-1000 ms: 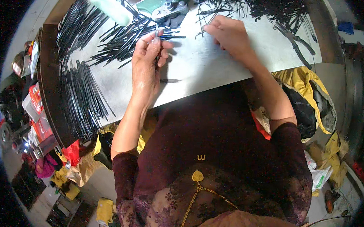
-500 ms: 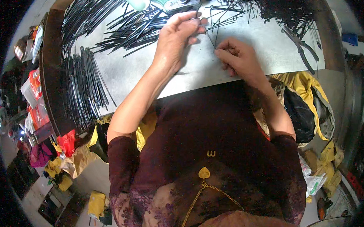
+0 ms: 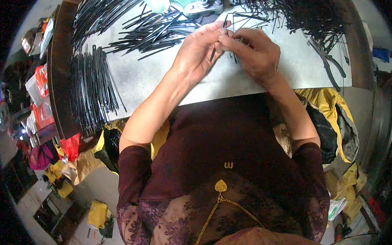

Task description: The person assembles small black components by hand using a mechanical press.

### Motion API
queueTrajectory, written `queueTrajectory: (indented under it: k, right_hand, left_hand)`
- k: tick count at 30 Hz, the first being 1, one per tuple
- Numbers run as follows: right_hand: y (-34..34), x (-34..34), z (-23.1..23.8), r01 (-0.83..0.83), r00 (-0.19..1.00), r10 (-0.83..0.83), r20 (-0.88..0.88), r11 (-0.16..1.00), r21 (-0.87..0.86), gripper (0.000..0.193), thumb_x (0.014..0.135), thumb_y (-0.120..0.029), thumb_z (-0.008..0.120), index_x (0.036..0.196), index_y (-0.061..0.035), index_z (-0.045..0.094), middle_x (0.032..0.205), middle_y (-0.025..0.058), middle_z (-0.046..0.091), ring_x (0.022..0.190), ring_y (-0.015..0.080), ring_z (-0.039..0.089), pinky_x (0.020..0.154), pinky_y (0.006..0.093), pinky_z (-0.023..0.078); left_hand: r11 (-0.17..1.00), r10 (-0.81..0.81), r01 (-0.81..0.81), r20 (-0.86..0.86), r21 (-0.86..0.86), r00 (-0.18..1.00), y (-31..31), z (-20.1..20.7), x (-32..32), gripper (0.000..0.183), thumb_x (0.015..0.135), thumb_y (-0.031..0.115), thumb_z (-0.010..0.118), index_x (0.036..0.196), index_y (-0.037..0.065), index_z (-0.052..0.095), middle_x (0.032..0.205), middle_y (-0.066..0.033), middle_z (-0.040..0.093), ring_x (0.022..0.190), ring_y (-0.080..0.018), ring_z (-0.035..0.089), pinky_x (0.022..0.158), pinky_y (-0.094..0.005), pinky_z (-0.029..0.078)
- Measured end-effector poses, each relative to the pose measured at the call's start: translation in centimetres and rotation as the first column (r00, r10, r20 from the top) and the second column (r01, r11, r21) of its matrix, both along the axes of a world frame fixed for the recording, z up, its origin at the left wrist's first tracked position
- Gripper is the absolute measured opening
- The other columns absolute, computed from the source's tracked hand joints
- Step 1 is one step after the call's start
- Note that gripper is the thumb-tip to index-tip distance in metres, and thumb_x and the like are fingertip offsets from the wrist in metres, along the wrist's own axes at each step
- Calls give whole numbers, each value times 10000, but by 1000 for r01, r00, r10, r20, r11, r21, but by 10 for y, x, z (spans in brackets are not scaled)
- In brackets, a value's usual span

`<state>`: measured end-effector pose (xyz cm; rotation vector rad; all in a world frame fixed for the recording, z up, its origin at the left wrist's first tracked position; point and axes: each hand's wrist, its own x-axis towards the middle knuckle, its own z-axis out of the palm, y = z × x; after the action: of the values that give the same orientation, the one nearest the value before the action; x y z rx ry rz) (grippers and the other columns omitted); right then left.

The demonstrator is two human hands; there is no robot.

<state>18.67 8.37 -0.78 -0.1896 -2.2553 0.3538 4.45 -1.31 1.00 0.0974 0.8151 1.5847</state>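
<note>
My left hand [image 3: 194,51] is closed on a slim black rod [image 3: 213,54], whose ends poke out above and below the fingers. Close against its fingertips is my right hand [image 3: 259,53], its thumb and forefinger pinched together at the rod. A short dark piece shows below the right fingers, but its grip is partly hidden. Both hands are over the metal tabletop [image 3: 162,82], just in front of a green machine [image 3: 197,3] with bolts. Left of the hands lies a loose pile of black rods [image 3: 158,35].
A neat row of black rods [image 3: 94,89] lies at the left, with another pile [image 3: 102,17] behind it. Tangled thin black pieces [image 3: 288,15] fill the back right. Dark-handled pliers [image 3: 327,62] lie at the right. Wooden boards [image 3: 60,73] edge the table.
My right hand has moved up and left to meet the left hand's fingertips. Before, the hands were apart with a thin strand between them. The whole view has shifted slightly.
</note>
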Motion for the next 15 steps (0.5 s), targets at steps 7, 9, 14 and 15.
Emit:
queueTrajectory:
  k: [7,9,14,15]
  right_hand:
    - [2,-18,12,3,996,33,88,926,-376,277,828,-114,580,1098,-134,635,822,32,612,612,134,585,516,265,488]
    - [16,-29,-2,30,982,69,176,864,-502,266,920,-163,519,1151,-86,627,659,11,567,510,72,530,470,208,435]
    - [17,-50,-7,119,980,-31,195,884,-453,222,890,-156,539,1069,-72,640,639,70,605,473,154,575,468,292,452]
    - [16,-53,-7,113,981,-29,190,886,-449,222,890,-156,539,1069,-72,640,639,70,605,473,154,575,468,292,452]
  left_hand:
    - [982,186,-179,-444,58,877,7,-4,-49,209,829,91,622,1008,-16,623,859,-45,633,653,-47,474,532,-164,349]
    - [971,229,-225,-561,77,795,19,-18,-66,210,813,106,659,982,-15,630,854,-46,644,639,-49,479,533,-173,358]
    - [969,243,-225,-521,99,819,29,-30,-66,261,787,117,703,998,-18,631,848,-45,649,640,-61,504,539,-176,375]
    - [969,243,-229,-490,89,837,28,-29,-65,266,783,110,707,1001,-21,629,845,-45,647,648,-66,514,541,-177,382]
